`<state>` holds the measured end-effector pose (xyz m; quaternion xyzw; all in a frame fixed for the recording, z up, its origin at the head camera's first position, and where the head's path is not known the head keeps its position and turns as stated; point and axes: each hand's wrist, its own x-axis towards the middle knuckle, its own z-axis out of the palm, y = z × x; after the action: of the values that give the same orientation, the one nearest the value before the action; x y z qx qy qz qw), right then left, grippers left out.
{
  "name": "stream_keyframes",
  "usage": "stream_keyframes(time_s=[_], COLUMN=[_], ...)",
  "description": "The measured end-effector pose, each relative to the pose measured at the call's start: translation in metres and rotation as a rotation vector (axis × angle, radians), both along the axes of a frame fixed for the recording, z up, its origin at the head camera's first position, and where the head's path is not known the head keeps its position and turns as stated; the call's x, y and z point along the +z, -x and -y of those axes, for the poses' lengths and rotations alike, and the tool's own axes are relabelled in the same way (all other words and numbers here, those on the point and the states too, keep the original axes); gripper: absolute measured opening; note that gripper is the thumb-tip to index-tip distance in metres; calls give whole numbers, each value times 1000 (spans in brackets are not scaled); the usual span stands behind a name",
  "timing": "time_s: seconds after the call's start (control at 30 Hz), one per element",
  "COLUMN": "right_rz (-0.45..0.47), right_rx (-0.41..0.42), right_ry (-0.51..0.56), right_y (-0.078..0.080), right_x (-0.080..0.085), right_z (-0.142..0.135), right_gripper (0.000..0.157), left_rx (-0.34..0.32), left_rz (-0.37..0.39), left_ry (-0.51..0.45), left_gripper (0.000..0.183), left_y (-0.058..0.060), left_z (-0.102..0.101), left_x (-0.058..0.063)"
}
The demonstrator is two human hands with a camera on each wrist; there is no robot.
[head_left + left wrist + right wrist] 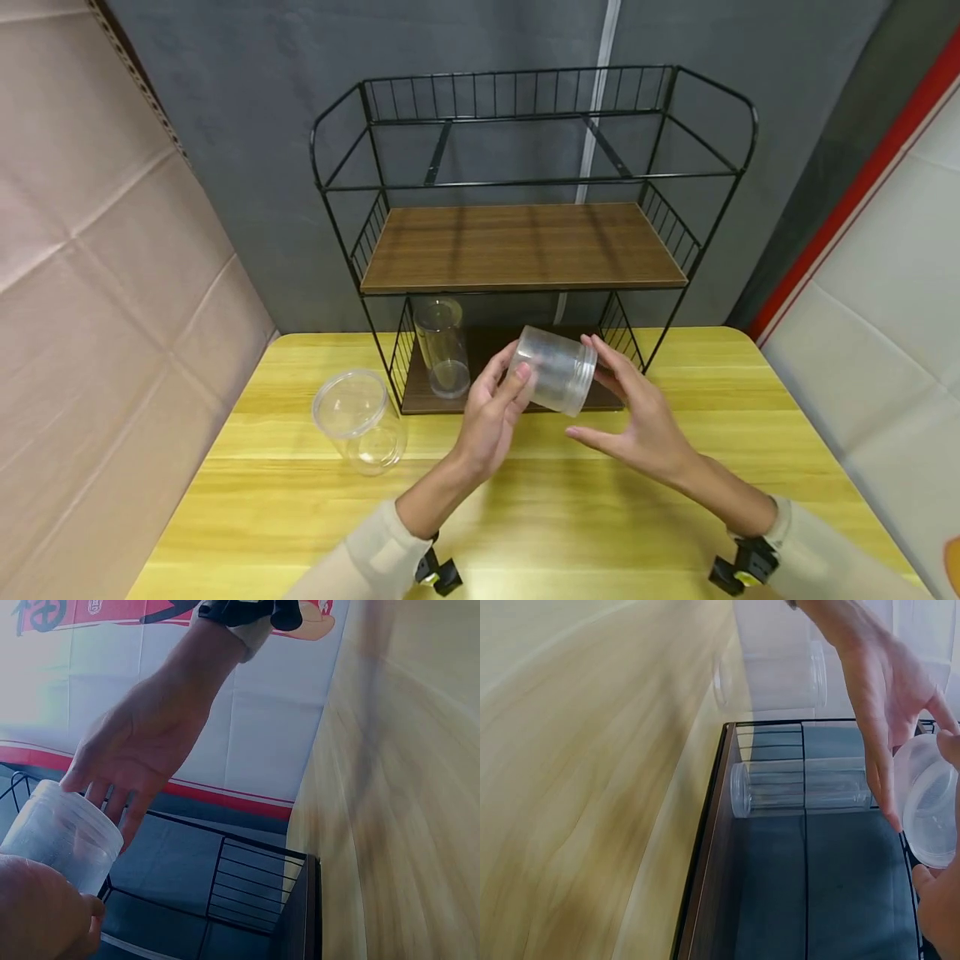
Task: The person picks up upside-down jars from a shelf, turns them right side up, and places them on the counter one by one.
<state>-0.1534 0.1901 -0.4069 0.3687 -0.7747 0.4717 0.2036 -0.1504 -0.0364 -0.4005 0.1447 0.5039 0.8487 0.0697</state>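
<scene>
A short clear plastic jar (555,371) is held tilted on its side in front of the shelf rack, its ringed rim facing right. My left hand (491,408) grips its body near the base, thumb on the near side and fingers behind. My right hand (637,417) is spread at the rim end, fingertips right at the upper rim and thumb standing apart below. In the left wrist view the jar (64,832) overlaps the right hand's fingers (127,814). The right wrist view shows the jar's round end (934,814) between both hands.
A black wire rack (525,179) with a brown middle board (525,246) stands at the table's back. On its bottom board, left, is a tall clear jar (442,350). Another clear jar (360,425) stands on the wooden table (300,517), left of the rack.
</scene>
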Motion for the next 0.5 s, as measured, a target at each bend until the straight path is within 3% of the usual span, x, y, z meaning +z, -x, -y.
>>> stream_keyframes(time_s=[0.1, 0.3, 0.37, 0.5], right_rz=[3, 29, 25, 14], right_rx=[-6, -13, -12, -18], right_ry=[29, 47, 39, -4], right_y=[1, 2, 3, 5], right_x=[0, 6, 9, 15], right_z=[4, 2, 0, -7], right_gripper=[118, 115, 114, 114], left_rx=[-9, -42, -47, -6], left_rz=[-2, -4, -9, -53], left_ry=[-15, 3, 46, 223], left_gripper=[62, 59, 59, 63], left_y=[-2, 0, 1, 0], left_z=[-2, 1, 5, 16], left_x=[1, 3, 4, 6])
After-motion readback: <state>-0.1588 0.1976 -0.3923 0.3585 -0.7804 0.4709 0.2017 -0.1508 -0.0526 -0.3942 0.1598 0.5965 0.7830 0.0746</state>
